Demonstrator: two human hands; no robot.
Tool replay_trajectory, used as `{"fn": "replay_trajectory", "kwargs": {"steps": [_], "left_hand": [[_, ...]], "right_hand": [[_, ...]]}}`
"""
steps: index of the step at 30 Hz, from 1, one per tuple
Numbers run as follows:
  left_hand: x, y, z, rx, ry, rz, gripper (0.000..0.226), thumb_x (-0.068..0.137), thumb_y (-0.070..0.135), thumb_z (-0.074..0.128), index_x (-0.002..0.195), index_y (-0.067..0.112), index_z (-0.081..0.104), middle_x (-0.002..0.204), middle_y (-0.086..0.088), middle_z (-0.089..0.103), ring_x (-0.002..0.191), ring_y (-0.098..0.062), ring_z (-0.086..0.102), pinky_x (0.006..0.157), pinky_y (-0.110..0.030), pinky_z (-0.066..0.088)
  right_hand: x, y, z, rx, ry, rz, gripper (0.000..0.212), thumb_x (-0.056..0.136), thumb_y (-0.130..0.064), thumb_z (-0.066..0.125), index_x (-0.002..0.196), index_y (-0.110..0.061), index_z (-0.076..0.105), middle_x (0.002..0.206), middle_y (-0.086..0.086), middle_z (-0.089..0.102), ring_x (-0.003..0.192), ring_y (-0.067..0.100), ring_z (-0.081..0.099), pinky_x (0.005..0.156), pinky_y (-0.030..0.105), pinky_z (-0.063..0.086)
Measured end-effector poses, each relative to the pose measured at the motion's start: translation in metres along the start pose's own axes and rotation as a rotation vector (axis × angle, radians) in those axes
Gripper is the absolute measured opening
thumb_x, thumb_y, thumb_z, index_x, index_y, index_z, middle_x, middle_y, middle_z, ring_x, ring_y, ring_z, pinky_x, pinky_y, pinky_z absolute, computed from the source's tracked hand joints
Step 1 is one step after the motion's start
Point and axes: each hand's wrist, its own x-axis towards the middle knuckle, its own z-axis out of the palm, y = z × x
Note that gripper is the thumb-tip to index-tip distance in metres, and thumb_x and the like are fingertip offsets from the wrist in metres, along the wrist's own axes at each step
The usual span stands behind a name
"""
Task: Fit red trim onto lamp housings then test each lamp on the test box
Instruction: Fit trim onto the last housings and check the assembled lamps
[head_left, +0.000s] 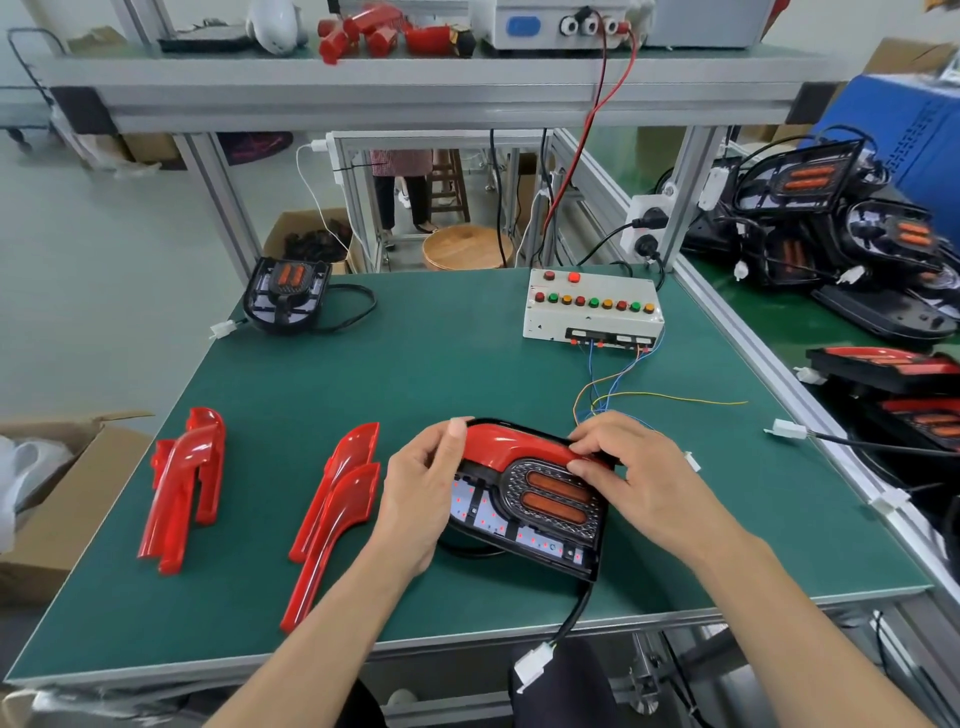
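Cardboard box (311, 234): behind the counter (415, 374), dark parts inside, too small to tell.
Lamp housing (530, 504): near the counter's front edge, tilted up between your hands.
Red trim (511, 447): along the housing's top edge.
Left grip (421, 499): curled round the housing's left side, thumb on the trim.
Right grip (628, 467): fingertips press the trim's right end.
Test box (592, 306): far right, well apart.
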Motion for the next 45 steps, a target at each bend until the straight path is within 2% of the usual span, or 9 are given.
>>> {"fn": "replay_trajectory", "kwargs": {"steps": [3,8,14,17,20,24,29,40,45], "left_hand": [[0.002,0.001,0.002,-0.025,0.023,-0.028,0.04,0.089,0.053,0.065,0.112,0.023,0.076,0.108,-0.002,0.078,0.107,-0.025,0.073,0.101,-0.046,0.055],[0.003,0.007,0.006,-0.163,0.0,-0.155,0.052,0.085,0.051,0.07,0.116,0.009,0.071,0.11,-0.015,0.076,0.105,-0.035,0.072,0.099,-0.049,0.056],[-0.003,0.011,0.009,-0.399,-0.046,-0.246,0.045,0.085,0.029,0.076,0.124,0.009,0.068,0.118,-0.016,0.074,0.103,-0.027,0.072,0.089,-0.041,0.059],[-0.002,0.009,0.013,-0.355,-0.008,-0.223,0.028,0.092,0.019,0.072,0.12,0.013,0.07,0.112,-0.016,0.076,0.093,-0.025,0.074,0.076,-0.034,0.06],[0.003,0.012,0.015,-0.29,0.001,-0.149,0.02,0.094,0.016,0.072,0.113,0.02,0.075,0.106,-0.011,0.077,0.088,-0.021,0.073,0.074,-0.03,0.059],[0.008,0.017,0.019,-0.256,-0.015,-0.083,0.024,0.085,0.016,0.075,0.108,0.022,0.077,0.096,-0.007,0.077,0.08,-0.018,0.073,0.07,-0.027,0.058],[0.012,0.015,0.026,-0.262,0.058,-0.1,0.013,0.088,0.016,0.079,0.1,0.021,0.079,0.087,-0.003,0.077,0.073,-0.016,0.071,0.066,-0.027,0.058],[0.017,0.017,0.033,-0.236,0.066,-0.098,0.017,0.086,0.012,0.081,0.099,0.023,0.08,0.087,-0.006,0.078,0.071,-0.02,0.073,0.063,-0.029,0.058],[0.019,0.021,0.034,-0.199,0.064,-0.079,0.018,0.086,0.01,0.08,0.098,0.024,0.08,0.091,-0.006,0.078,0.075,-0.02,0.074,0.065,-0.03,0.059]], "right_hand": [[-0.002,-0.001,0.001,-0.011,0.024,-0.004,0.004,0.094,-0.017,0.072,0.097,-0.018,0.07,0.11,-0.018,0.063,0.104,0.005,0.061,0.088,0.015,0.045],[-0.011,-0.004,0.005,0.006,0.145,0.035,0.008,0.09,-0.017,0.076,0.093,-0.021,0.07,0.107,-0.02,0.065,0.103,0.003,0.062,0.088,0.009,0.041],[-0.021,-0.005,0.01,0.038,0.264,0.082,0.008,0.086,-0.016,0.079,0.09,-0.021,0.074,0.106,-0.019,0.067,0.105,0.001,0.063,0.089,0.005,0.039],[-0.024,-0.006,0.016,0.036,0.302,0.067,0.007,0.085,-0.019,0.079,0.091,-0.02,0.076,0.107,-0.017,0.068,0.105,-0.001,0.063,0.091,0.004,0.038],[-0.028,-0.005,0.019,0.078,0.295,0.07,0.006,0.087,-0.024,0.079,0.091,-0.024,0.075,0.109,-0.02,0.067,0.107,0.003,0.064,0.091,0.009,0.042],[-0.034,-0.005,0.024,0.135,0.333,0.105,0.007,0.086,-0.029,0.075,0.093,-0.027,0.076,0.111,-0.018,0.068,0.11,0.01,0.065,0.093,0.015,0.045],[-0.036,-0.005,0.034,0.131,0.416,0.109,0.011,0.088,-0.024,0.077,0.098,-0.022,0.08,0.11,-0.017,0.069,0.106,0.009,0.067,0.093,0.013,0.045],[-0.037,0.004,0.035,0.12,0.407,0.094,0.012,0.089,-0.025,0.073,0.099,-0.024,0.079,0.113,-0.015,0.068,0.106,0.014,0.067,0.089,0.016,0.047],[-0.041,0.0,0.038,0.017,0.464,0.059,0.016,0.089,-0.023,0.071,0.099,-0.013,0.08,0.11,-0.011,0.068,0.103,0.008,0.067,0.091,0.017,0.049]]}}
